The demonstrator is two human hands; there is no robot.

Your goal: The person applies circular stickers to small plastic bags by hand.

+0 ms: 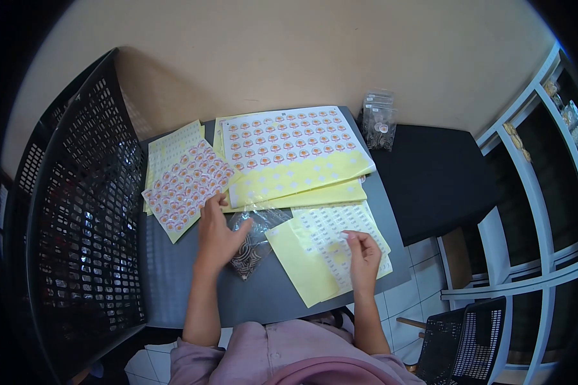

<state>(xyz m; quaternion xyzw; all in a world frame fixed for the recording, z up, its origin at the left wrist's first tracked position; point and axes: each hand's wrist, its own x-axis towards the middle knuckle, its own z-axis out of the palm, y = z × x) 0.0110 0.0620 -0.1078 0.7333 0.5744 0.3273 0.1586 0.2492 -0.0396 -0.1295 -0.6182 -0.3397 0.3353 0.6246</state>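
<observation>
My left hand has thumb and fingers apart and holds nothing. It hovers between the sheet of round orange-and-pink stickers and a clear plastic bag with dark, curved, striped pieces inside. My right hand pinches a small white label between thumb and forefinger. Beneath it lies a sheet of small printed labels on yellow backing paper, part of it peeled bare. Farther back rests a large sheet of round stickers, its nearer rows peeled to yellow.
A tall black plastic basket stands along the left side of the grey table. At the back right, filled clear bags lean on the wall beside a black surface. White shelving and another black basket are to the right.
</observation>
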